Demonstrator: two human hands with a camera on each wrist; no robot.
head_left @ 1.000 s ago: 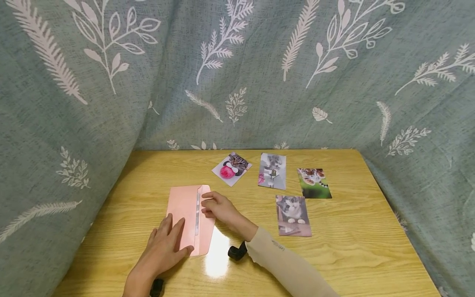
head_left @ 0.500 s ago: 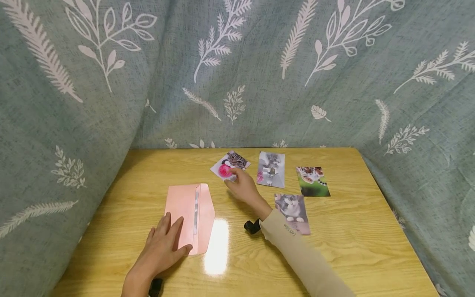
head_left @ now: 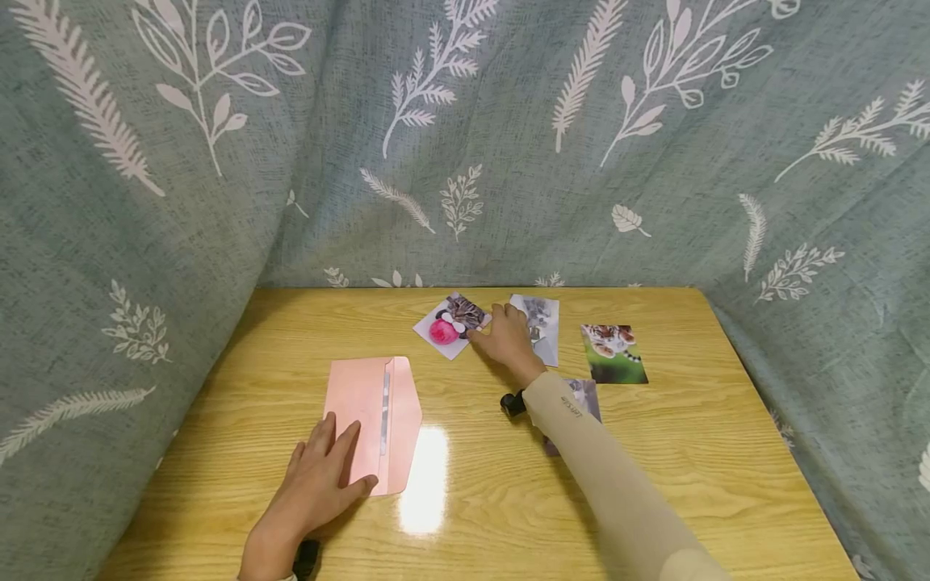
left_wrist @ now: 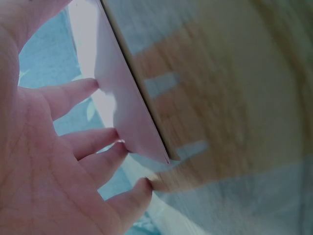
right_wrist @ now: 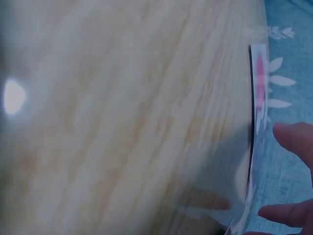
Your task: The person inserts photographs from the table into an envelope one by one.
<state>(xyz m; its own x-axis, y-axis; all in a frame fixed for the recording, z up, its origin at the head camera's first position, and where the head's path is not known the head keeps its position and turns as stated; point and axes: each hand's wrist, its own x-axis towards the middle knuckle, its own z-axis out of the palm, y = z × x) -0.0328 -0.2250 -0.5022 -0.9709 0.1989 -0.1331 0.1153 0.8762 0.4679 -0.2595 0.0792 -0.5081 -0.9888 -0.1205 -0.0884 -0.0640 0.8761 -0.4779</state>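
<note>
In the head view my left hand point(head_left: 312, 484) lies with spread fingers on the lower left part of a pink envelope point(head_left: 363, 403), whose flap is folded out to the right; a greyish strip shows in its opening. The left wrist view shows the fingertips against the envelope point(left_wrist: 127, 107). At the back, my right hand point(head_left: 508, 339) is over the gap between the photo with a pink ball point(head_left: 445, 331) and the grey cat photo point(head_left: 550, 343), partly covering the latter. Its fingers are slightly bent; nothing is seen held.
A tiger photo point(head_left: 614, 355) lies at the right. Another cat photo point(head_left: 587, 395) is partly hidden under the right sleeve. A patterned curtain point(head_left: 508, 202) hangs behind the wooden table point(head_left: 712, 452) and along its sides.
My right hand has gone from the envelope's flap to the pink-ball photo, then rightward to the grey cat photo. My left hand has stayed on the envelope.
</note>
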